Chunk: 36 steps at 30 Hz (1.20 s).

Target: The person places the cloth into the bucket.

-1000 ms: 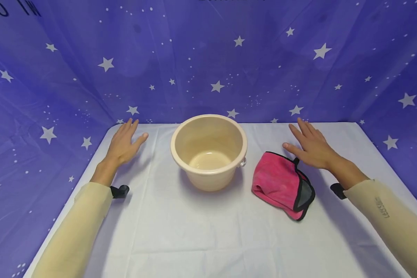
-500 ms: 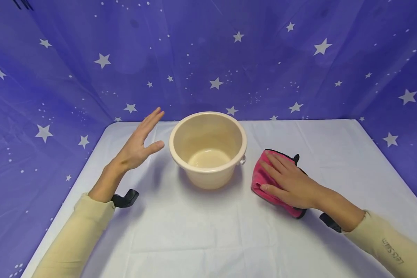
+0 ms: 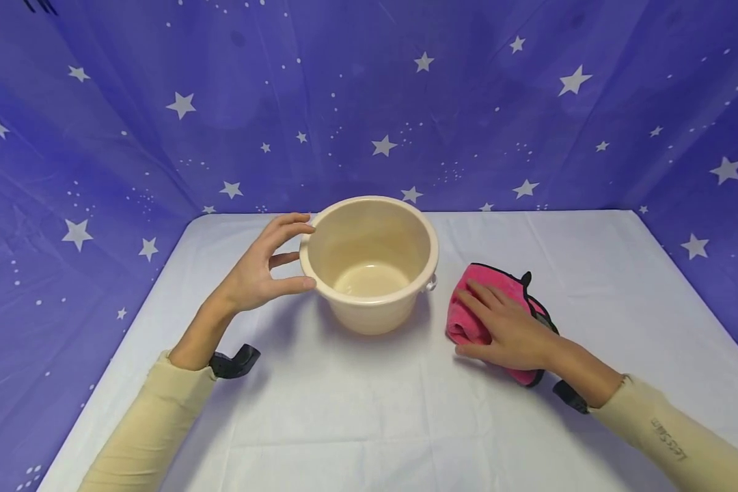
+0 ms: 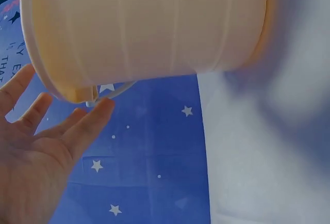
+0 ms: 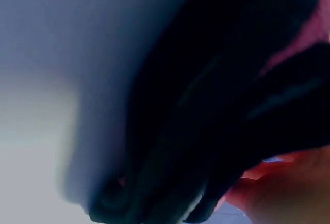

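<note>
**Reached for on both sides, lifted on neither**

At far left, a pale sleeve [image 3: 150, 417] and a black wrist mount [image 3: 235, 362], leading up to the left hand [image 3: 255, 270]. Thumb and fingers set wide in a curve, tips at the left side of the rim. Spread and ungripping in the left wrist view; cannot tell whether actually touching.

Next, in the middle, a cream bucket [image 3: 372, 318], standing upright on the white tablecloth [image 3: 320, 424], with nothing visible inside. On its right side, a small white fitting [image 3: 430, 283]; in the left wrist view, also a thin pale handle [image 4: 121, 91].

Just beside, to the right, a pink cloth [image 3: 509, 281] with black edging, lying rumpled on the tablecloth, outside the bucket. Over it, the right hand [image 3: 510, 335], resting with fingers spread and loosely bent, thumb well apart. No clear pinch from above; too dark and blurred in the right wrist view to judge how deep the fingertips press.

Early going, by the look of it. Done: getting a hand to each thing. Not yet done: a firm hold on the bucket, or any lifting of bucket or cloth.
</note>
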### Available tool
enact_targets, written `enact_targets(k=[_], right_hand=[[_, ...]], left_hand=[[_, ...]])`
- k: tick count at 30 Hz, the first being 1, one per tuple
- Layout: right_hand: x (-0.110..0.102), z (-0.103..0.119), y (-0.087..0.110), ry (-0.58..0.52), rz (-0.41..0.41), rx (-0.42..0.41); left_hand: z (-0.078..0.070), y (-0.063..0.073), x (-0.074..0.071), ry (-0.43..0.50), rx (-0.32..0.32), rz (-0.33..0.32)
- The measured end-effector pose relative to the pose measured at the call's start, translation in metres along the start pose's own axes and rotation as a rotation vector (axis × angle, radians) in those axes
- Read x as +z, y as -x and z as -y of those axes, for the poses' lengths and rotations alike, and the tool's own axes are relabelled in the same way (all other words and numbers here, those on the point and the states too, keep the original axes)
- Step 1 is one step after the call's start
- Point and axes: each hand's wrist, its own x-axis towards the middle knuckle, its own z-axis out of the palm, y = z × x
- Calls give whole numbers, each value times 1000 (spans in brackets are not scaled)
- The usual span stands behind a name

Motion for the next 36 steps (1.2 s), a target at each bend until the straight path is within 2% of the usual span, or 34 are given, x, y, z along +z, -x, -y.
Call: enact_targets(k=[11, 21, 29, 36], right_hand=[[3, -1, 0, 48, 5, -82], [1, -1, -2, 67, 0, -128], [2, -1, -1, 87, -30, -134], [3, 0, -3, 75, -44, -98]], left_hand=[[6, 0, 7, 8, -29, 9], [11, 3, 11, 16, -33, -18], [13, 4, 16, 69, -24, -55], [14, 5, 17, 74, -30, -61]])
